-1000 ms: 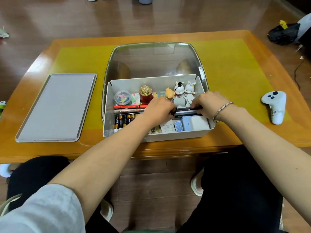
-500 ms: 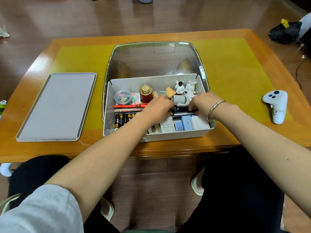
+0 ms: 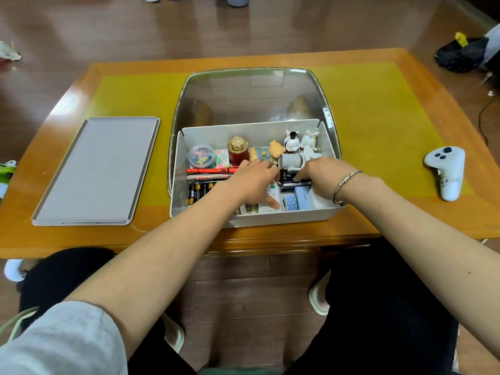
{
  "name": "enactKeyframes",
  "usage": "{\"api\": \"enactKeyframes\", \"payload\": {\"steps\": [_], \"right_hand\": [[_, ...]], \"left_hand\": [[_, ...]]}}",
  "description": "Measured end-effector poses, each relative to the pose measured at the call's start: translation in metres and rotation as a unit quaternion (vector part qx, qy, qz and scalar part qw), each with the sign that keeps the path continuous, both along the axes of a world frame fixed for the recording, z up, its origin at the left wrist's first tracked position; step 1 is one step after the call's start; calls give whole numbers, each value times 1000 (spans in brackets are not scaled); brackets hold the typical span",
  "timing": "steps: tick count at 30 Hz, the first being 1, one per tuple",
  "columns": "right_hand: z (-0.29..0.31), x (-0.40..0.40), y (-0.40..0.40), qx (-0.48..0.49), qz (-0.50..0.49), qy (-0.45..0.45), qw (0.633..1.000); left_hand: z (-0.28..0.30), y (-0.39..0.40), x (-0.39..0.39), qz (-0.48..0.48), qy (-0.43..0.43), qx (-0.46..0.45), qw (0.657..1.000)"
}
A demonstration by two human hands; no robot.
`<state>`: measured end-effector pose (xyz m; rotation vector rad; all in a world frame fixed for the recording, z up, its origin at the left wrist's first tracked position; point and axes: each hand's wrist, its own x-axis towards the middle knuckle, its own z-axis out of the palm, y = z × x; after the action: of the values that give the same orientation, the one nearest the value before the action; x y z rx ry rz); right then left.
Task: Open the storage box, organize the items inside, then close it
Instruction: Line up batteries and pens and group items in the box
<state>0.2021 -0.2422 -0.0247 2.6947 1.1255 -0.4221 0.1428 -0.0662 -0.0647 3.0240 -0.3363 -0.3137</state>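
Note:
The white storage box [image 3: 281, 219] stands open at the table's front edge, its clear lid [image 3: 254, 96] tipped up behind it. Inside are a tub of clips [image 3: 200, 156], a red bottle with a gold cap [image 3: 237, 151], small figurines [image 3: 293, 142], red pens [image 3: 208, 171], batteries [image 3: 198, 190] and blue cases [image 3: 296, 200]. My left hand [image 3: 251, 182] reaches into the box's middle, fingers stretched to the left end of a black box [image 3: 287, 177], thumb spread. My right hand [image 3: 323, 175] curls its fingers onto the black box's right end. A grey cylinder [image 3: 290, 159] lies just behind it.
A flat grey tray [image 3: 97, 171] lies on the table left of the box. A white game controller [image 3: 446, 169] lies on the yellow mat [image 3: 378, 117] to the right. My knees sit under the table's front edge.
Both hands have shifted slightly toward the back of the box with the black box between them. My left thumb has spread out, and the grey cylinder now shows between the hands.

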Motion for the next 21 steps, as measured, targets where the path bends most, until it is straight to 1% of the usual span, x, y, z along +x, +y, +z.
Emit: {"api": "enactKeyframes", "payload": {"steps": [3,7,11,14,17,19,21], "right_hand": [[0,0,-1,-1,-13,6,1000],[0,-7,-1,-3,-4,-30,1000],[0,-15,-8,75,11,-58,995],[1,-20,-8,87,5,-24,996],[2,-26,-4,99,-6,2,995],[3,-30,1,125,-10,7,992],[1,-34,6,118,-12,-4,993]], "left_hand": [[1,0,-1,6,8,-3,1000],[2,-2,-3,-5,12,-1,1000],[4,-5,-4,-15,7,-7,1000],[5,-7,-6,-21,-10,-5,1000],[5,-7,-8,-11,-8,-9,1000],[8,-5,-11,6,-13,-30,999],[13,0,-17,39,-46,-71,996]]}}
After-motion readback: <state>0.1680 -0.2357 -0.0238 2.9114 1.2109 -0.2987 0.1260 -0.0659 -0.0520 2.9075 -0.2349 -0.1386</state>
